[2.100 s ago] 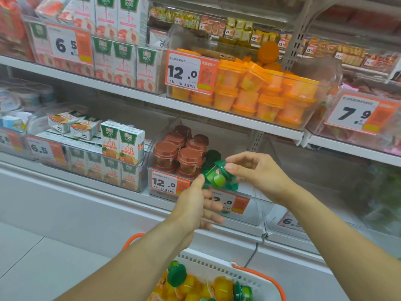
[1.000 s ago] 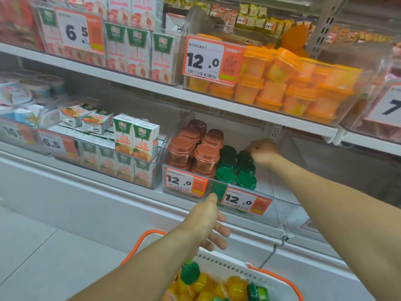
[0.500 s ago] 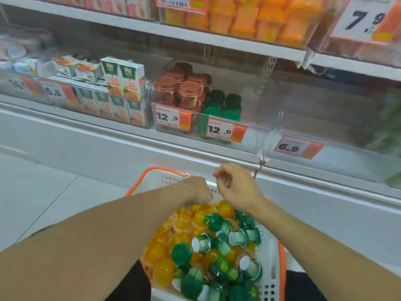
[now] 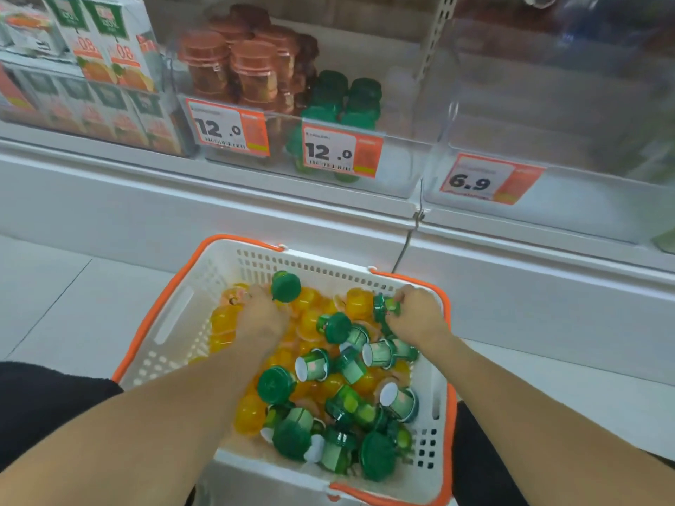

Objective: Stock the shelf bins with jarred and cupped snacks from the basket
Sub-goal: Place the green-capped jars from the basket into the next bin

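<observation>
Green-lidded cups (clear-walled, tumbled) over orange ones

Both hands are down in the basket: left hand and right hand each hold a green-lidded cup.

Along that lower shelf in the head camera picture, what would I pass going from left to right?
Orange juice cartons → brown-lidded jars → green-lidded jars → clear bin with the 6.9 price tag.
</observation>
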Demonstrator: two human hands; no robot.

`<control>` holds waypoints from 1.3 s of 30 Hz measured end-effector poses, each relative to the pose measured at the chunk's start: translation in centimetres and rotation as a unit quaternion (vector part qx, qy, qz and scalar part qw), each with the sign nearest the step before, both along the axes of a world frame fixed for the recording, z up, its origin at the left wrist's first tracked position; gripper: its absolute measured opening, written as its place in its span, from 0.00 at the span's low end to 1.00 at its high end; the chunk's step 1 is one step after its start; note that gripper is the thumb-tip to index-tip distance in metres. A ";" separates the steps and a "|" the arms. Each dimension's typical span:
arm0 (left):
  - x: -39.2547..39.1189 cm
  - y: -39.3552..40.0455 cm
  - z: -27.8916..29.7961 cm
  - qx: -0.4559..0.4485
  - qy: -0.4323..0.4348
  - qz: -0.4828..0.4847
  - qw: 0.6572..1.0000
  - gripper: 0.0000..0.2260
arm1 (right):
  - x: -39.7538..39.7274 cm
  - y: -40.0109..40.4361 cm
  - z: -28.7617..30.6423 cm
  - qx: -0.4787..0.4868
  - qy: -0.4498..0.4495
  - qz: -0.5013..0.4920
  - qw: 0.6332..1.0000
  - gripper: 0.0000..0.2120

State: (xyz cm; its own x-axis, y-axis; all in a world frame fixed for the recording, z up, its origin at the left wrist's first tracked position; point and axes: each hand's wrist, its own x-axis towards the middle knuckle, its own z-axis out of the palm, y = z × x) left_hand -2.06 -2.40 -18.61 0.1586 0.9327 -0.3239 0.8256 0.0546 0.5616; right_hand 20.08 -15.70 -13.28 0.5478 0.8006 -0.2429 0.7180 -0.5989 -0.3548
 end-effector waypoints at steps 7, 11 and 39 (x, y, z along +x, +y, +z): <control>1.6 1.1 -2.5 0.006 -0.060 0.112 0.992 0.24 | 0.2 0.4 -3.1 -0.007 0.057 -0.069 0.996 0.27; 1.9 2.0 -2.4 -0.001 -0.058 0.119 0.991 0.11 | 0.4 0.9 -4.2 0.011 0.073 -0.103 0.992 0.26; 0.3 1.4 25.8 -0.477 -0.404 -0.214 0.751 0.34 | -3.8 6.1 22.2 0.246 0.591 -0.004 0.768 0.19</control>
State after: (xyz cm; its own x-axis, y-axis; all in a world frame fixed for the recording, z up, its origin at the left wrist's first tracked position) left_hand -1.76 -1.02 7.22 0.8815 0.1458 -0.4491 0.2932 0.5764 0.7628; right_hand 16.26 -9.60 8.95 0.1820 0.9524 -0.2445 -0.2836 -0.1872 -0.9405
